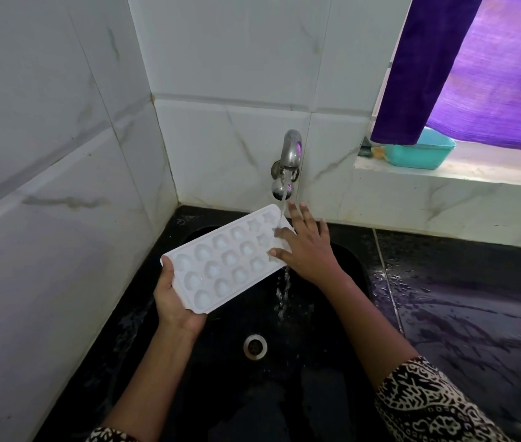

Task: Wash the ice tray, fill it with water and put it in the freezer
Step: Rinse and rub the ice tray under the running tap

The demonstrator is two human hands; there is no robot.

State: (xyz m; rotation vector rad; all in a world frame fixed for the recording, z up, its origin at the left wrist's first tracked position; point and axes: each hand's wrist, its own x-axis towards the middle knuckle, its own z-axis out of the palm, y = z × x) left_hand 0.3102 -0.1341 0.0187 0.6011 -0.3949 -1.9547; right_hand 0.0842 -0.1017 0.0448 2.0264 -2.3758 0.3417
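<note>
2 hands on the white ice tray (224, 260), which is held above the black sink (316, 393): left hand (174, 301) grips the near short end, thumb on the rim, its other fingers hidden under the tray; right hand (307, 247) rests on the far end's pockets, fingers straight and spread. Tap (290, 151) is running, its stream (284, 199) lands on the tray just beside the right fingertips, and water spills off the tray edge below those fingers, toward the drain (255, 346). Teal tub (422, 153) sits on the sill well beyond the right fingers.

no readable text, labels, brands or nos. anywhere, incl. on the ice tray (227, 256).
</note>
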